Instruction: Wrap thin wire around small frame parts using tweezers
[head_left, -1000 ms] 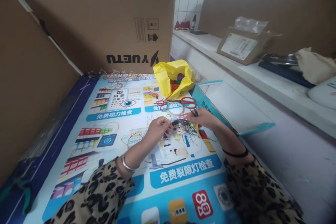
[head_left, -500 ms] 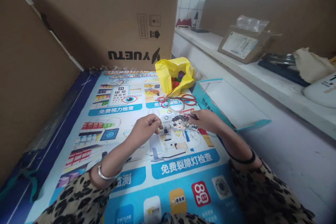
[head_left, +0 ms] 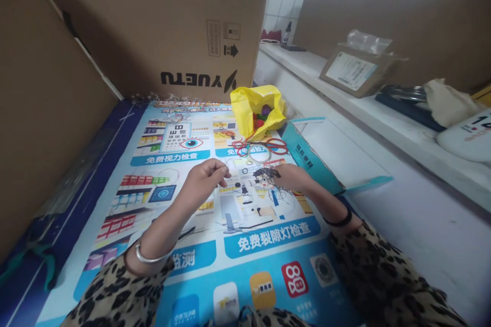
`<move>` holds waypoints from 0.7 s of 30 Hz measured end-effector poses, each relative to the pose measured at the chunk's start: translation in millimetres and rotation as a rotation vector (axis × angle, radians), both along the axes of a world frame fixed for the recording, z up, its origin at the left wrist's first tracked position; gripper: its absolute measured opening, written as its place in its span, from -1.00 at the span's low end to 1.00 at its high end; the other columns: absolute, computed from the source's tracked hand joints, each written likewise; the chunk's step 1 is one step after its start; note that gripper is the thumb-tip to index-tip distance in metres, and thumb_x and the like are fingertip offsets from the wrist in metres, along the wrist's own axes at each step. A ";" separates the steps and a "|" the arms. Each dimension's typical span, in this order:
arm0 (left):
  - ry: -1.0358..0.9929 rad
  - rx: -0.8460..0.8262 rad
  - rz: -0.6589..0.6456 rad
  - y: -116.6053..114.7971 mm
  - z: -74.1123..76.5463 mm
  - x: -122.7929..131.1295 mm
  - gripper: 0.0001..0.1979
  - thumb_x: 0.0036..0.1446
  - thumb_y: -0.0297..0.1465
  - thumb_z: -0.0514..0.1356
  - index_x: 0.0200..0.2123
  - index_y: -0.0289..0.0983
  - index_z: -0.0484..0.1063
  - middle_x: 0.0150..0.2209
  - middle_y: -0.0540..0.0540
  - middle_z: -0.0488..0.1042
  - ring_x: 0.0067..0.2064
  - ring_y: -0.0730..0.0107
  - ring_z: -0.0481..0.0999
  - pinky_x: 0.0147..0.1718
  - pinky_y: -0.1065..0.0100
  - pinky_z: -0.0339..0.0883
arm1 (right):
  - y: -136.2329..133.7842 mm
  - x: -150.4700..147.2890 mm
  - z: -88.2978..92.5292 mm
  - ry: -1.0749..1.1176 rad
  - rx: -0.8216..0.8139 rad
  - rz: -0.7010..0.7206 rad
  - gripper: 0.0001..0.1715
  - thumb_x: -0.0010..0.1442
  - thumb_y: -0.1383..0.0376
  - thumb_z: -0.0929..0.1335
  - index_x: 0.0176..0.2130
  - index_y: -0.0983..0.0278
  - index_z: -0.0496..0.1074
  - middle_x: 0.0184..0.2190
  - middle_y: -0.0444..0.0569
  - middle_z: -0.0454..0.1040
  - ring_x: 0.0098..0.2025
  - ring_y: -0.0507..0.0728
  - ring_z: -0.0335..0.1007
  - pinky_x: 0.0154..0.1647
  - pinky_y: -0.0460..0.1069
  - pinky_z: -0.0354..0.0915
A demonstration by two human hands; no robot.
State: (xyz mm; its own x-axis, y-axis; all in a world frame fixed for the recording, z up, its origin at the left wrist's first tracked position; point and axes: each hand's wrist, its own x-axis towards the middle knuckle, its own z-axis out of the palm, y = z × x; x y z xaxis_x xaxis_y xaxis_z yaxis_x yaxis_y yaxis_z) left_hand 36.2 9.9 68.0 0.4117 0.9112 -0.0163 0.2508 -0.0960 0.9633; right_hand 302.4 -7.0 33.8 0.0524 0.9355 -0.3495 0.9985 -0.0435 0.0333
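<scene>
Gripping a dark object (head_left: pixel 273 172), right fingers (head_left: pixel 283 176) curl closed.

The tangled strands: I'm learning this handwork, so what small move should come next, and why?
Perhaps bring the left hand over to steady the tangled strands: the right hand is at them, while the left is off to one side. Whether it pinches a strand is unclear.

A makeshift craft corner is suggested: scissors (head_left: pixel 267 144), pliers (head_left: pixel 48 261) and fine strands (head_left: pixel 283 187) are spread over a poster-covered worktop (head_left: pixel 215 272), which is screened by a printed cardboard box (head_left: pixel 153 25).
</scene>
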 end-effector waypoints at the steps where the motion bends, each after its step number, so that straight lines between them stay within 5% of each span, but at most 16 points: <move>1: -0.004 0.009 0.005 0.9 0.7 -2.0 -0.80 0.05 -0.26 0.07 -0.43 -0.27 0.36 -0.45 -0.03 0.48 -0.46 0.47 0.43 -0.47 0.43 0.21 | 0.3 1.1 0.3 -0.002 -0.001 -0.002 -0.62 0.03 0.11 0.23 -0.27 0.30 0.42 -0.29 0.11 0.48 -0.30 0.17 0.38 -0.46 -0.08 0.09; 12: -0.036 0.126 0.114 10.9 23.1 -26.9 -0.80 0.03 -0.26 0.09 -0.43 -0.27 0.38 -0.45 -0.03 0.49 -0.45 0.47 0.43 -0.47 0.44 0.20 | -0.8 16.9 28.0 -0.027 0.096 -0.064 -0.72 0.03 0.18 0.21 -0.28 0.25 0.38 -0.33 0.00 0.48 -0.33 0.12 0.35 -0.48 -0.09 0.05; 21: 0.049 0.179 0.105 10.2 20.2 -29.0 -0.80 0.04 -0.28 0.07 -0.43 -0.26 0.40 -0.48 -0.02 0.48 -0.44 0.44 0.45 -0.47 0.43 0.21 | 8.0 -20.6 24.0 -0.121 0.117 0.075 -0.64 0.14 0.15 0.16 -0.21 0.24 0.41 -0.27 0.09 0.49 -0.25 0.20 0.40 -0.33 0.00 0.20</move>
